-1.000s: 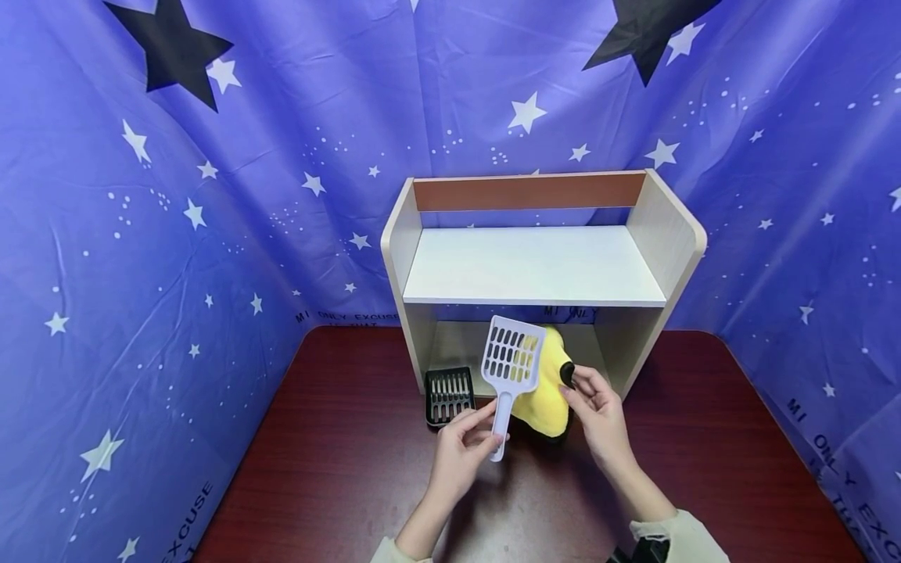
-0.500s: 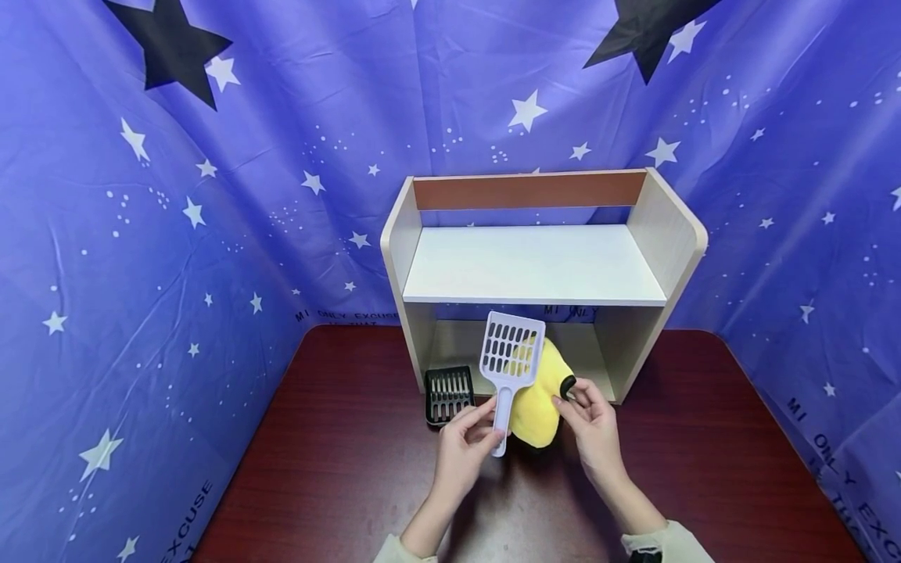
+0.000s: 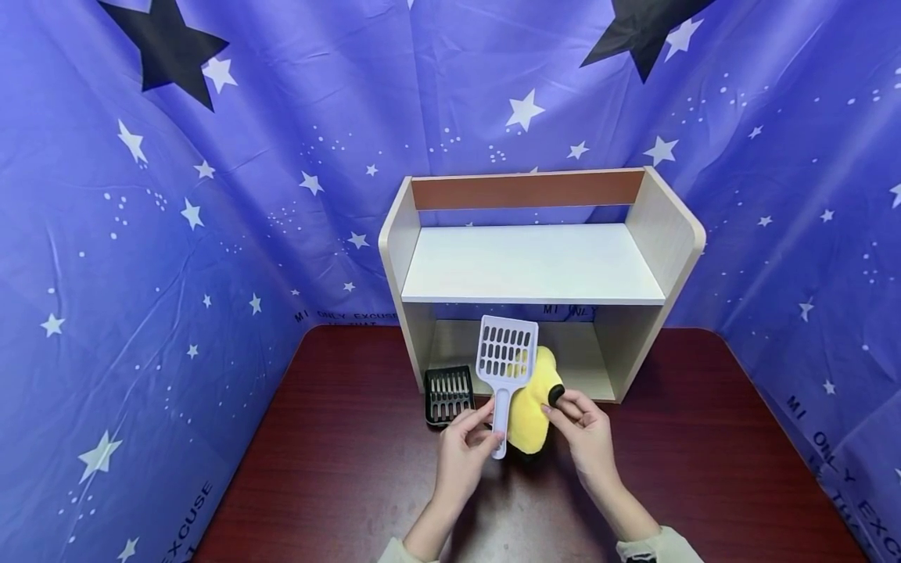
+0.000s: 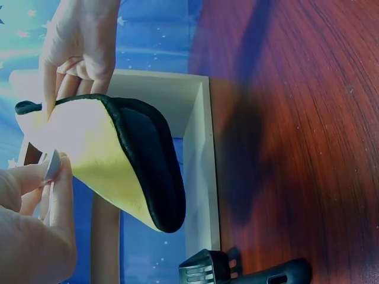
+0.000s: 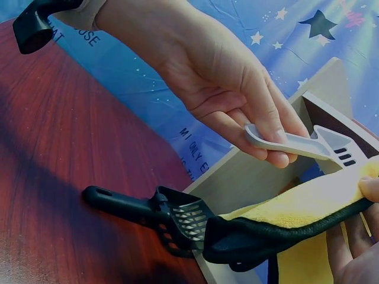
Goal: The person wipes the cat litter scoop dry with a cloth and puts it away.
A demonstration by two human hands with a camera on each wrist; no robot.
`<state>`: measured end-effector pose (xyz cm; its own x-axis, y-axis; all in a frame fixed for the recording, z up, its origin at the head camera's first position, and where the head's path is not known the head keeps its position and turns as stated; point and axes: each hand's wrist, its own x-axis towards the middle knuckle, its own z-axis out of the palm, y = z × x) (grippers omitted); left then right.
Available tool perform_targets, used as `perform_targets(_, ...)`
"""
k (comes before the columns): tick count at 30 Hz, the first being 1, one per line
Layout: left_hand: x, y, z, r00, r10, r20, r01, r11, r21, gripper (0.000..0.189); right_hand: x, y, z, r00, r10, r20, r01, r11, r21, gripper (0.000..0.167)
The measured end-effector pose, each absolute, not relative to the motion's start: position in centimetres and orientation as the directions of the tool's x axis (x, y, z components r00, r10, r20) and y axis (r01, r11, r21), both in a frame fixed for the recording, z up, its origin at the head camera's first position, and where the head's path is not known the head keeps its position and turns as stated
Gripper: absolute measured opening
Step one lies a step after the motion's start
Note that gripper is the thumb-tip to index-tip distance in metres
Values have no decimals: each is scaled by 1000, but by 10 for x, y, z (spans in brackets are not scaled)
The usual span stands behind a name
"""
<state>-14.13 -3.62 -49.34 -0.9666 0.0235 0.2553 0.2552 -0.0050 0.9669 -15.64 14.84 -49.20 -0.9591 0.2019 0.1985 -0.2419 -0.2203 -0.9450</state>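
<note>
My left hand pinches the handle of a pale lavender litter scoop, its slotted head raised upright before the shelf. Just right of it, my right hand grips the edge of a yellow cloth with black trim, between thumb and fingers. The cloth hangs partly behind the scoop and shows through its slots. In the left wrist view, the folded cloth has a dark underside. The right wrist view shows the scoop's handle between the left thumb and fingers, close above the cloth.
A black slotted scoop lies on the dark red table, by the shelf's front left corner. Behind the hands stands a two-level shelf unit with a white upper board. A blue star-patterned curtain surrounds the table.
My right hand has moved left and slightly down, bringing the yellow cloth closer behind the scoop. The scoop has shifted slightly left, still in my left hand.
</note>
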Motion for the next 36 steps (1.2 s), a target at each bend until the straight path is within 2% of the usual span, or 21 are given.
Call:
perform_targets(9,-143,-32,-498,-908,30,419,420,74,905,46,-154,145,-497,-950,121,288,-304,-140,-943,30)
perform_targets(12,-143,-32,-498,-919,29,394,395,100,913,46,-153,146,-499,-936,82,344,-351,-110,-930,32)
perform_targets(17,-142,-35,-497,-957,13,291,291,68,954,48,-154,147,-500,-923,48,381,-384,-111,-917,33)
perform_targets(27,-145,-45,-498,-970,-2,245,245,42,969,50,-157,156,-492,-944,114,310,-326,-173,-929,35)
perform_targets(36,-142,-47,-497,-964,26,263,264,21,964,49,-170,170,-485,-951,170,259,-287,-168,-943,35)
